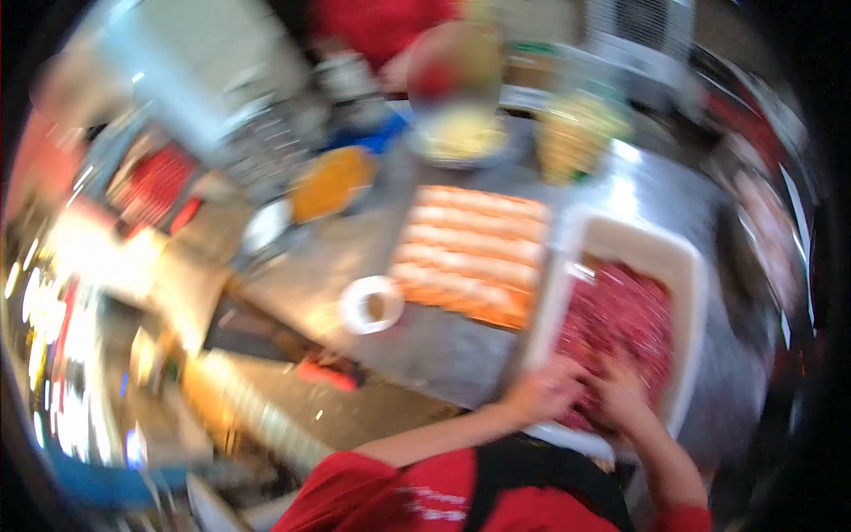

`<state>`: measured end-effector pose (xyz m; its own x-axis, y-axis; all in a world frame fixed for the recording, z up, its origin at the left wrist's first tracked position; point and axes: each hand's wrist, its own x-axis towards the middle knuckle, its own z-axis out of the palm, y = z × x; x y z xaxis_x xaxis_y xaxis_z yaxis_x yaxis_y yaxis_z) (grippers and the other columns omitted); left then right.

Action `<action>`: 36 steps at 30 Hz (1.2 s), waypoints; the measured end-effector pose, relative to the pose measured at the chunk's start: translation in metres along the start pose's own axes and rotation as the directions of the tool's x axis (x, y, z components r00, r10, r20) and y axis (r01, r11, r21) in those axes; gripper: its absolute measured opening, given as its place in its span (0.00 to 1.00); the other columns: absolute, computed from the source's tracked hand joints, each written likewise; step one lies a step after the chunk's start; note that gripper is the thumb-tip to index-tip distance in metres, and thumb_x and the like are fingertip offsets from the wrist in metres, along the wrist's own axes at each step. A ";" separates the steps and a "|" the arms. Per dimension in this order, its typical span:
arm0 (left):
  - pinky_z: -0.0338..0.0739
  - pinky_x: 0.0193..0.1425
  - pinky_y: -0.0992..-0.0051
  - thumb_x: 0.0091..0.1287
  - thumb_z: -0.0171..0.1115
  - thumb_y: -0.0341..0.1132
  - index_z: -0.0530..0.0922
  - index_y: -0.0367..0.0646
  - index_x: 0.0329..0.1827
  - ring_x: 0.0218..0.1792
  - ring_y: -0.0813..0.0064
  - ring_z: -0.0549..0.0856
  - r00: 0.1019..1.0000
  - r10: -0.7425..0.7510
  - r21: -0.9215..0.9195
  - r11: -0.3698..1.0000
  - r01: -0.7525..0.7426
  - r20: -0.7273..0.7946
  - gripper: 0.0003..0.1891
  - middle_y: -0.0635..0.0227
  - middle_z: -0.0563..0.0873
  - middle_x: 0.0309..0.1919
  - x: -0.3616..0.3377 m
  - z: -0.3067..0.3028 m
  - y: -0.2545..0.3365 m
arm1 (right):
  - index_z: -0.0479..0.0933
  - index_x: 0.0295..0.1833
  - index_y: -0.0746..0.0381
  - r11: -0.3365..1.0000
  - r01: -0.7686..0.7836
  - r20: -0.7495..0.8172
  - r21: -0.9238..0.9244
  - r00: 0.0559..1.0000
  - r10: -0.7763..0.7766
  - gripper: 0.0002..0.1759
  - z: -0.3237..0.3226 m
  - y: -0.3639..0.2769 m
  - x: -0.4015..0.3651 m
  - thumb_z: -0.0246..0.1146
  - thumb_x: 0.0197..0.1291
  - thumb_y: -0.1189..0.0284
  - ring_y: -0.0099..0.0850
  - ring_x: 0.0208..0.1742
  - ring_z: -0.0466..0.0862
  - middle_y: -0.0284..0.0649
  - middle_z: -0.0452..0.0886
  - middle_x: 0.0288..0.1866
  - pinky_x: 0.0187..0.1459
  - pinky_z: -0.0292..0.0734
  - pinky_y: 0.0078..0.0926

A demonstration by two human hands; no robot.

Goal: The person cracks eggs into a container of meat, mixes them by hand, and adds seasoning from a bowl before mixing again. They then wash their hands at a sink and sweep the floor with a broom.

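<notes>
A white plastic tub [688,310] holds a heap of raw red meat [629,310], which looks cut or minced. My left hand [545,390] reaches over the tub's near left side, its fingers curled on the meat. Close beside it, my right hand [619,390] comes in from the near right with its fingers bent down into the meat. The fingertips of both hands nearly meet, and the meat partly hides them. Motion blur softens the whole view. Left of the tub lies a rectangular block of orange and white rows [470,253], possibly skewered pieces.
A metal table [443,359] carries these things. A small white bowl [370,305] holds something brown. Farther back are an orange-yellow heap [332,183], a bowl of pale yellow food [463,140] and a clear bag of yellowish food [576,133]. A person in red [381,31] stands opposite.
</notes>
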<state>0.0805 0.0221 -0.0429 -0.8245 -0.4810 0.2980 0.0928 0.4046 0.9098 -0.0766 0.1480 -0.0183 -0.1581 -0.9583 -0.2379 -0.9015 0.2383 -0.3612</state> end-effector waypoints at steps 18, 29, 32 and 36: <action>0.73 0.56 0.63 0.62 0.61 0.27 0.77 0.36 0.42 0.48 0.54 0.79 0.995 0.077 -0.092 0.992 -0.083 -0.065 0.08 0.54 0.80 0.41 0.005 0.009 -0.011 | 0.70 0.66 0.55 0.933 -0.301 -0.072 -0.198 0.953 0.293 0.32 0.020 0.004 0.127 0.59 0.54 0.57 0.56 0.71 0.59 0.53 0.70 0.64 0.67 0.46 0.72; 0.78 0.52 0.67 0.62 0.63 0.27 0.80 0.41 0.45 0.45 0.62 0.84 0.994 0.104 -0.109 0.988 -0.105 -0.015 0.09 0.61 0.84 0.41 0.003 0.002 -0.008 | 0.67 0.67 0.60 0.951 -0.201 -0.032 -0.237 0.979 0.199 0.41 -0.020 0.061 -0.007 0.69 0.44 0.63 0.63 0.77 0.44 0.55 0.58 0.73 0.72 0.43 0.64; 0.81 0.49 0.68 0.59 0.65 0.27 0.82 0.41 0.44 0.43 0.61 0.85 0.998 -0.067 -0.063 0.996 0.068 0.012 0.10 0.61 0.85 0.40 0.002 -0.013 0.010 | 0.71 0.62 0.62 0.928 -0.345 -0.231 0.143 0.900 0.370 0.30 0.019 0.156 0.075 0.63 0.53 0.65 0.55 0.69 0.66 0.60 0.66 0.68 0.67 0.62 0.48; 0.76 0.48 0.77 0.60 0.61 0.21 0.81 0.37 0.39 0.40 0.74 0.83 0.997 -0.078 -0.046 0.996 0.078 -0.010 0.06 0.63 0.84 0.37 0.011 -0.022 0.016 | 0.64 0.70 0.52 0.619 -0.753 -0.013 0.225 0.633 0.774 0.37 -0.039 0.032 0.144 0.60 0.50 0.65 0.62 0.74 0.54 0.46 0.54 0.77 0.65 0.51 0.76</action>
<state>0.0849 0.0058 -0.0189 -0.8234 -0.5193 0.2288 0.0539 0.3297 0.9425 -0.1443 0.0112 -0.0288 -0.8032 -0.4237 -0.4187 -0.3480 0.9042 -0.2475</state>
